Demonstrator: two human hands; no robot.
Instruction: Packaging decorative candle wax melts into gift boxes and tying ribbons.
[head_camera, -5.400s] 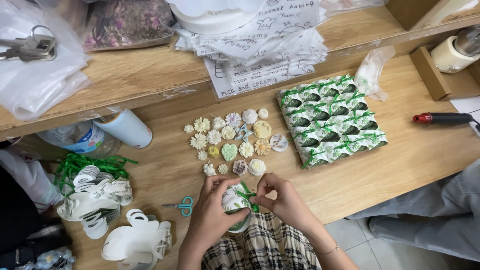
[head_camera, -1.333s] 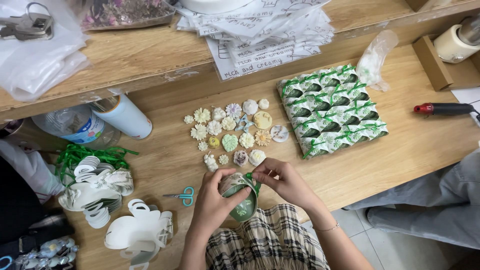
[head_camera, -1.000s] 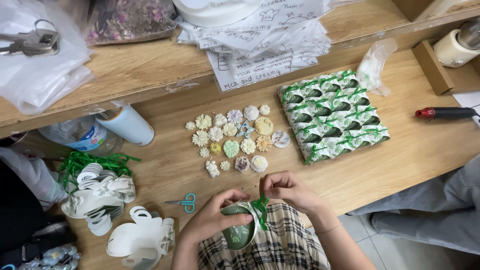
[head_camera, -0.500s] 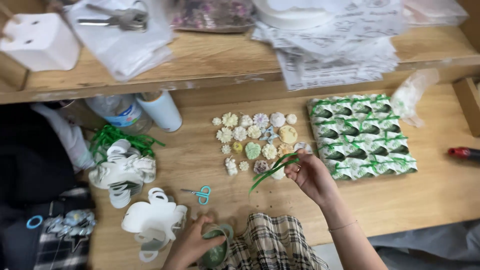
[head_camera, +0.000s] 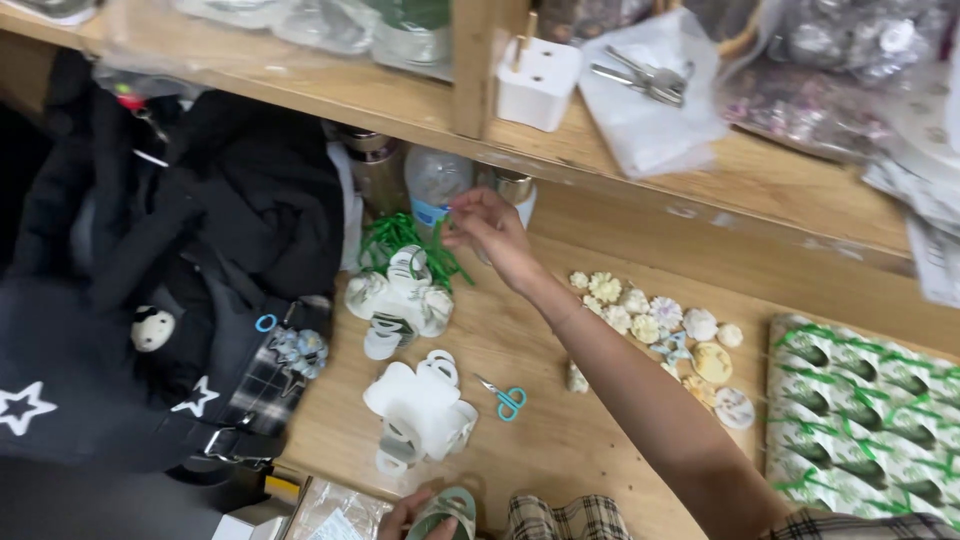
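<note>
Two hands are working: the right hand (head_camera: 487, 228) is pinching a thin green ribbon strip (head_camera: 447, 222) above the green ribbon pile (head_camera: 400, 240); the left hand (head_camera: 405, 517), half cut off below that pile, is closing around a round green-and-white packet (head_camera: 447, 510).

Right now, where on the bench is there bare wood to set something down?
Bare wood lies between the small scissors and the patterned packets, below the moulded flowers. A strip runs behind the flowers under the shelf. Crowded: around the green ribbons and white cutouts.
</note>
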